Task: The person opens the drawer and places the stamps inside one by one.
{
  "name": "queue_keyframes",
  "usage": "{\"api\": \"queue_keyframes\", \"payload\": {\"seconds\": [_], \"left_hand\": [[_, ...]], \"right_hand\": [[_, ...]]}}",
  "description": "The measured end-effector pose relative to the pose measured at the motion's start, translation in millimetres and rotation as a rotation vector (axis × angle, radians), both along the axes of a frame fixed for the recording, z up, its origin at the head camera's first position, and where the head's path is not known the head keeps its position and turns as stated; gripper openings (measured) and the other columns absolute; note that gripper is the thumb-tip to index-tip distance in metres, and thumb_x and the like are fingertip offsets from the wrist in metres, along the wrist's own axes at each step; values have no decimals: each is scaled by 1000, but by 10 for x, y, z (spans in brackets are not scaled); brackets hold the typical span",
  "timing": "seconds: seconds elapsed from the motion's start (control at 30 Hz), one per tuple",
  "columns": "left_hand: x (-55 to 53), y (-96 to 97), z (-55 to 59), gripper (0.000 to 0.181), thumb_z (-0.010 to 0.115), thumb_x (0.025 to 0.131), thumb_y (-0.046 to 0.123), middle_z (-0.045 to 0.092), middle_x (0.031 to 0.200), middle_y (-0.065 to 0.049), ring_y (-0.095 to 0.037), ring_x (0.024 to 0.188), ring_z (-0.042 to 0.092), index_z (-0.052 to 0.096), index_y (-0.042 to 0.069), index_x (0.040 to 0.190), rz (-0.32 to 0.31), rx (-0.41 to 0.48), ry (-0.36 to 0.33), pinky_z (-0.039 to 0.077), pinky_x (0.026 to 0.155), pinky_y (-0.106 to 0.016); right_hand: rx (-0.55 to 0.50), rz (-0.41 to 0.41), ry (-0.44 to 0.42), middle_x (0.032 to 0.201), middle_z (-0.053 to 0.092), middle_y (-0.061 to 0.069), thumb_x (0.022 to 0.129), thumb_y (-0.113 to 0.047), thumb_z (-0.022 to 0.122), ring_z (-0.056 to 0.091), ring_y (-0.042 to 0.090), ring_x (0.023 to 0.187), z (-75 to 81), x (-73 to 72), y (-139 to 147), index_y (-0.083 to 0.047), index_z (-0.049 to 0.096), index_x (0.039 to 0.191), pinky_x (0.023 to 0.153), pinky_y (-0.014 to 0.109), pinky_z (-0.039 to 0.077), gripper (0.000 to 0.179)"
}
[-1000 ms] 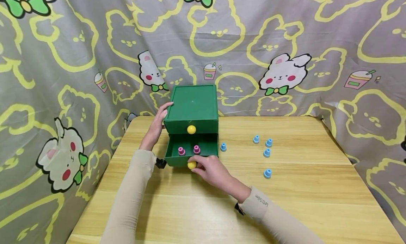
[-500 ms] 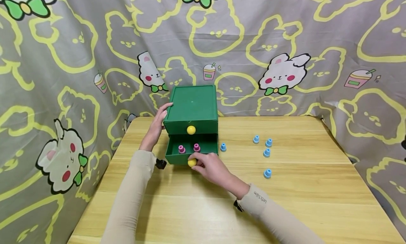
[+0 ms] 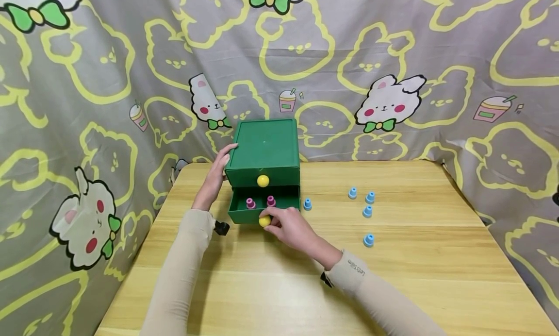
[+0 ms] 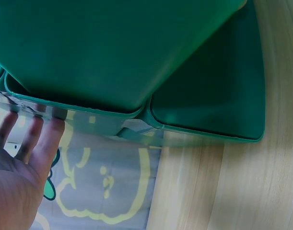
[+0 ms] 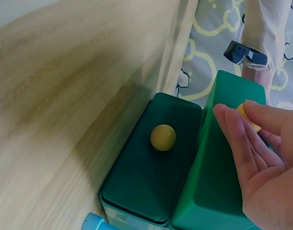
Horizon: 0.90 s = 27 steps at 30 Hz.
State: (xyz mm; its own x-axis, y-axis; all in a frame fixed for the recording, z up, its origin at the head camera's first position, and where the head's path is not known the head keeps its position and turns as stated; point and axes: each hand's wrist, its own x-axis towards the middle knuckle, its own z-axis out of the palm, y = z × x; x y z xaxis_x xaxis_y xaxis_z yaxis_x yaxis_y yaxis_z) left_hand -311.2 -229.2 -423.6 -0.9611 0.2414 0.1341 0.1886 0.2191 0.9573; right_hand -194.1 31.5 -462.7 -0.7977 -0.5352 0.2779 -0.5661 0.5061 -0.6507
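Note:
A green drawer cabinet stands on the table, its upper drawer closed and the drawer below it partly pulled out. With thumb and fingers, my right hand pinches the yellow ball knob of that pulled-out drawer. Two small pink flared pegs stand inside it. My left hand rests against the cabinet's left side; in the left wrist view its fingers are extended against the clear side wall. Another closed drawer with a yellow knob shows beneath, in the right wrist view.
A blue flared peg stands just right of the cabinet. Several more blue pegs are spread farther right on the wooden table. A patterned grey curtain hangs behind and on both sides.
The right hand has moved the drawer a little inward, toward the cabinet, with the pink pegs travelling along inside. The left hand stays against the side. The head view has tilted slightly upward.

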Motion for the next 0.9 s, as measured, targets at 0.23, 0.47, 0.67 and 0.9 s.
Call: {"api": "queue_keyframes", "payload": {"seconds": [0.23, 0.47, 0.67, 0.9], "left_hand": [[133, 64, 150, 49, 31, 112, 43, 21, 170, -7, -38, 143, 38, 37, 33, 160, -8, -3, 1, 37, 104, -63], [78, 47, 67, 50, 30, 112, 44, 19, 171, -5, -38, 144, 35, 35, 33, 160, -1, 6, 0, 35, 106, -65], [-37, -3, -90, 51, 28, 111, 48, 19, 171, 0, -37, 145, 34, 35, 35, 160, 16, 4, 5, 33, 107, -67], [47, 38, 3, 50, 28, 112, 45, 17, 171, -4, -39, 145, 33, 33, 33, 161, 0, 8, 11, 33, 107, -67]], "right_hand": [[4, -11, -19, 97, 77, 3, 93, -10, 77, 72, 10, 80, 10, -38, 0, -13, 73, 115, 72, 17, 55, 22], [1, -15, -25, 96, 77, 2, 93, -10, 78, 71, 8, 79, 13, -69, 5, -13, 73, 115, 71, 18, 54, 22], [3, -10, -30, 96, 77, 2, 93, -10, 77, 71, 8, 79, 18, -77, 6, -13, 73, 114, 71, 17, 54, 22], [3, -16, -28, 95, 76, 1, 93, -10, 78, 70, 8, 78, 26, -81, 13, -13, 73, 114, 71, 18, 54, 22]]}}
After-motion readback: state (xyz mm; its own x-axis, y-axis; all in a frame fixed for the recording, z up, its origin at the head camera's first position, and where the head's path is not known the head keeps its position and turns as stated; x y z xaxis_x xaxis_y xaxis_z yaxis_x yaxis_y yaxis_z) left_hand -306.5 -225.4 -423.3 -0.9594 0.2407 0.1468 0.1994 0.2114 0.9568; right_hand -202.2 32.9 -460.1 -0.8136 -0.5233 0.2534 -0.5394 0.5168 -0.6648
